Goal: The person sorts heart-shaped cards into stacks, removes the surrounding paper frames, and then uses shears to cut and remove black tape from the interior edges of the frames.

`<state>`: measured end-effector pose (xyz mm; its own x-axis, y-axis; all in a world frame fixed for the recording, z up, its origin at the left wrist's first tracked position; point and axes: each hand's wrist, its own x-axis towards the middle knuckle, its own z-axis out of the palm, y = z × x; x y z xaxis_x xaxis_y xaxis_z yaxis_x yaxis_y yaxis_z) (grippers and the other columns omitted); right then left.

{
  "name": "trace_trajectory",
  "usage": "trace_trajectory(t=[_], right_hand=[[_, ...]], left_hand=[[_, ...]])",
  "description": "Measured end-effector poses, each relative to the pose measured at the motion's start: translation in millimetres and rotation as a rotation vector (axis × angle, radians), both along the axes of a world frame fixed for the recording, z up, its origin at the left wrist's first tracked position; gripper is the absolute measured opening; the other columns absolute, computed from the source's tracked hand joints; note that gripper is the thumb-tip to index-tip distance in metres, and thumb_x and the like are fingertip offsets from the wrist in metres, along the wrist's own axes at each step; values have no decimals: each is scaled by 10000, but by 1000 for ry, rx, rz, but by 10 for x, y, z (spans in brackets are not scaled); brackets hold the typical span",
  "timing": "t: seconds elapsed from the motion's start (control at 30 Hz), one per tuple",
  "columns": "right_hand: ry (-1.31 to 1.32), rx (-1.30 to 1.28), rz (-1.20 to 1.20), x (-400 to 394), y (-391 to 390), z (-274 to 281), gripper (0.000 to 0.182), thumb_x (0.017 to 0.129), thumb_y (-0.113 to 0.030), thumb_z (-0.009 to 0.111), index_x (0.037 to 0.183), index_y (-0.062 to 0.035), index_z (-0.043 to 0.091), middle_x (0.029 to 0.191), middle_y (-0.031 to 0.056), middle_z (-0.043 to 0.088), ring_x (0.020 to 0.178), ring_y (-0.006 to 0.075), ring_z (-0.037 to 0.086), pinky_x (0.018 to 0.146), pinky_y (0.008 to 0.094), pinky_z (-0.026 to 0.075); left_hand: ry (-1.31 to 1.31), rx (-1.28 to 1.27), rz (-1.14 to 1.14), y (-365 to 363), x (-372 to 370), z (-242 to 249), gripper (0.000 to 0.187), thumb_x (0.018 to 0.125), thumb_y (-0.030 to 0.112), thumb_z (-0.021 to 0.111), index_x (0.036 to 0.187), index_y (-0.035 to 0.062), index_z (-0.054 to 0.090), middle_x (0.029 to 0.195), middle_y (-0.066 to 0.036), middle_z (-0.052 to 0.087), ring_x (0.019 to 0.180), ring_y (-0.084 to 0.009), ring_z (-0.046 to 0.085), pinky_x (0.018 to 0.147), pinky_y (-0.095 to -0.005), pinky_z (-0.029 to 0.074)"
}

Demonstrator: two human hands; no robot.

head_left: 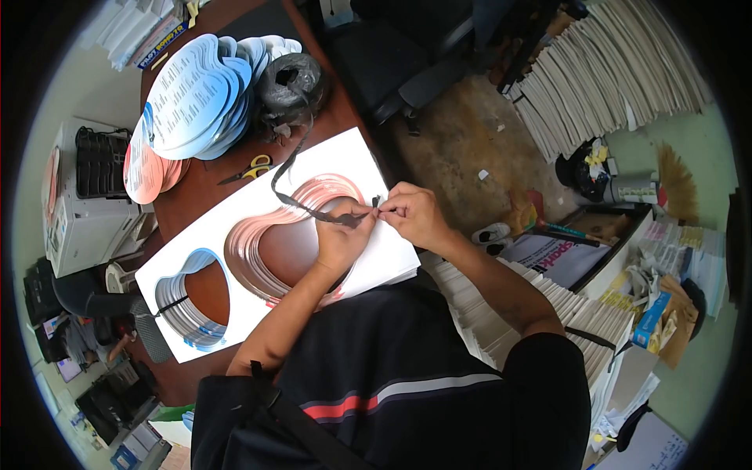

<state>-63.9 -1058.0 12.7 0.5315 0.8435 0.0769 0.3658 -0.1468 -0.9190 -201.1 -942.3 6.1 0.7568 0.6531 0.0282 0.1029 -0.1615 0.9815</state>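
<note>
A stack of white boards (207,227) with two large curved cutouts lies on the table in front of me. My left hand (343,236) is over the right-hand, red-edged cutout, its fingers closed on a black plastic strip (283,182). The strip runs back to a black plastic roll (291,82). My right hand (411,215) meets the left at the stack's far right edge, fingertips pinched on the strip, whose short end sticks up between the hands. Another black tie (172,306) crosses the blue-edged cutout's left side.
Blue rounded cut-out sheets (200,98) and red ones (150,168) are piled on the brown table (223,174). Yellow-handled scissors (252,168) lie behind the stack. A black chair (392,59) stands beyond the table; bundled boards (607,74) stand on the right.
</note>
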Motion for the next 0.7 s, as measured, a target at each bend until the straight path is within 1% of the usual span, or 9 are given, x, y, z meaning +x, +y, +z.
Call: trace_trajectory(t=[0.1,0.2,0.3,0.4,0.5,0.6,0.7], right_hand=[[-51,62,-36,-69,-36,-29,97,702,38,721,790,12,693,778,92,613,601,195,613,526,302,466],[-222,165,-3,-91,-38,-16,91,700,58,697,770,5,673,769,87,604,593,199,608,512,296,462],[-216,191,-19,-89,-34,-7,96,699,66,679,766,0,664,765,89,604,577,190,603,512,289,460],[-71,154,-26,-59,-31,-79,95,697,68,674,769,6,666,757,87,605,568,165,600,509,276,459],[45,152,-29,-11,-20,-134,87,703,65,668,771,10,667,752,80,609,573,132,600,512,256,461],[92,125,-31,11,-23,-161,78,713,63,663,774,15,668,752,73,611,588,115,607,525,238,467],[107,116,-34,14,-19,-144,72,722,60,659,776,13,670,757,75,614,596,119,618,542,236,479]], left_hand=[[-36,-3,67,-42,29,-66,36,819,16,732,814,-4,702,725,-48,684,642,-76,609,596,-229,483],[5,-22,52,-30,31,-44,33,801,-14,718,831,-5,708,721,-78,690,630,-103,635,596,-239,495],[56,195,-24,-2,19,102,131,752,-61,675,858,2,717,726,-128,689,627,-190,674,591,-278,519],[85,442,-166,61,29,158,201,726,-61,650,909,2,706,790,-127,682,630,-243,664,605,-303,521],[88,607,-264,88,28,128,240,699,-48,653,926,12,704,839,-139,677,719,-321,668,630,-368,535],[190,663,-354,146,14,162,258,693,-45,658,938,21,703,880,-123,673,783,-315,662,654,-399,536],[232,695,-419,182,47,252,205,718,-45,663,912,11,697,895,-135,652,792,-300,644,662,-375,518]])
